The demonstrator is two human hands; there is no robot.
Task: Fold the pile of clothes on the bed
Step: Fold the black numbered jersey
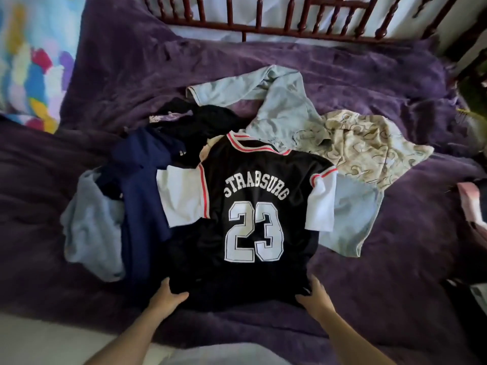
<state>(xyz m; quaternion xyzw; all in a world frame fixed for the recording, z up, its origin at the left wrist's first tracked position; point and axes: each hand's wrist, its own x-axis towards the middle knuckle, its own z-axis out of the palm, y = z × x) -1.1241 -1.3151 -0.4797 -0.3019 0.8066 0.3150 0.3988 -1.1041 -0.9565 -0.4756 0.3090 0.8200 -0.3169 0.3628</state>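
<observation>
A black jersey with white sleeves, red trim and "STRABSURG 23" on it lies spread back-up on top of the pile. My left hand grips the jersey's bottom left corner. My right hand grips its bottom right corner. Under and around it lie a navy garment, a light blue garment at the left, a black garment behind, a pale blue top and a cream patterned piece at the right.
The purple bedspread covers the bed. A dark wooden spindle rail runs along the far side. A colourful blurred cloth sits far left. A pink item shows at the right edge.
</observation>
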